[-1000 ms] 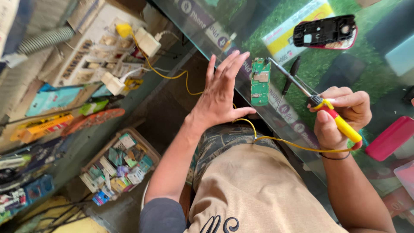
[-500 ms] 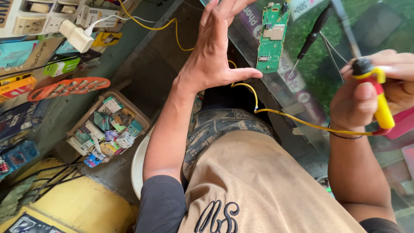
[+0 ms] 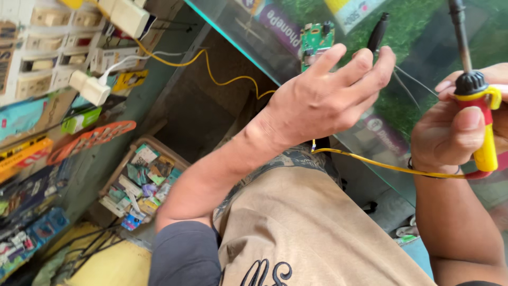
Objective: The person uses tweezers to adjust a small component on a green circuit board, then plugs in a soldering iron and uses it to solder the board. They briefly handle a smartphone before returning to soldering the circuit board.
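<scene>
Seen from above, a wall of small packaged goods filled the left side: rows of cream boxes (image 3: pixel 50 21) at the top, a green packet (image 3: pixel 80 121) below them, and an orange oval card (image 3: pixel 90 139) hanging lower still. A white plug (image 3: pixel 90 87) stuck out near the boxes, and a yellow cable (image 3: pixel 222 74) trailed from there towards the desk. On the floor below sat a shallow tray (image 3: pixel 138 182) crowded with small colourful packets. The glass desk (image 3: pixel 381 122) ran across the upper right, with purple and yellow stickers showing under the glass. The left hand (image 3: pixel 323 100) was raised over the desk edge, open, fingers loosely spread and curled, holding nothing. Just behind its fingertips lay a green circuit board (image 3: pixel 316 41) on the glass, with a black probe (image 3: pixel 377 33) just beside it. The right hand (image 3: pixel 457 132) was closed around the red and yellow handle of a soldering iron (image 3: pixel 476 106), its metal shaft pointing up, well to the right of the board. Compared with half a second before, the left hand had turned more sideways and dropped in front of the board, partly covering it, and the iron stood more upright.
</scene>
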`<state>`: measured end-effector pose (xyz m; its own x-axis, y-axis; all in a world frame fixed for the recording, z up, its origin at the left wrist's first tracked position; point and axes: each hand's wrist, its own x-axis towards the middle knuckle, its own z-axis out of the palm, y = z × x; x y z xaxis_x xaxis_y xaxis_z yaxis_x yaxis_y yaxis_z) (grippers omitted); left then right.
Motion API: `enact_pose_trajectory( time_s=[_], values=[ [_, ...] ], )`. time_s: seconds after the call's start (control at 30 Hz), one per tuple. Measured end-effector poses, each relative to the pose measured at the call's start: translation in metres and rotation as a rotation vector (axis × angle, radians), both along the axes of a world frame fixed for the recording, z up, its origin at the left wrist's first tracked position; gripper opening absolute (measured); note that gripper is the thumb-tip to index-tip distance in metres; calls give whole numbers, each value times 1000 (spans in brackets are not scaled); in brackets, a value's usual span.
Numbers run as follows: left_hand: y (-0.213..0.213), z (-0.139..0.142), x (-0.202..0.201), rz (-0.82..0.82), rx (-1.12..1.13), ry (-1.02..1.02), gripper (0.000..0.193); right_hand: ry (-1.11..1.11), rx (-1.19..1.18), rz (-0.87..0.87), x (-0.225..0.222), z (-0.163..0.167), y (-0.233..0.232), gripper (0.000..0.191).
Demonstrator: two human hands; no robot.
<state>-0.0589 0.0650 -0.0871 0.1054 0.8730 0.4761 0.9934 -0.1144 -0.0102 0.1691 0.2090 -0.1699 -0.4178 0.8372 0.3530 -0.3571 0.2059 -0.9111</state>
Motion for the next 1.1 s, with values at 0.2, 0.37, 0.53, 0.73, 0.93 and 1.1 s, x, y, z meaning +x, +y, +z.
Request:
enact_pose_trajectory(
  time_s=[0.2,0.37,0.53,0.73,0.93,1.1],
  values=[
    [14,-10,-13,-153,-3,61,22,-39,92,-27,-3,1,-1,33],
    [7,0,-36,-175,98,6,17,-61,-4,-61,12,-12,-4,41],
    [-29,-2,-52,208,211,-1149,17,-130,62,-20,20,-18,-7,45],
    [-22,-48,-48,91,510,-1526,19,-80,131,144,5,-8,-10,38],
    [-26,-58,-54,148,316,-1243,14,-215,90,265,1,11,-15,39],
    [-25,-62,-57,104,308,-1157,9,-425,124,317,19,16,-14,41]
  ],
)
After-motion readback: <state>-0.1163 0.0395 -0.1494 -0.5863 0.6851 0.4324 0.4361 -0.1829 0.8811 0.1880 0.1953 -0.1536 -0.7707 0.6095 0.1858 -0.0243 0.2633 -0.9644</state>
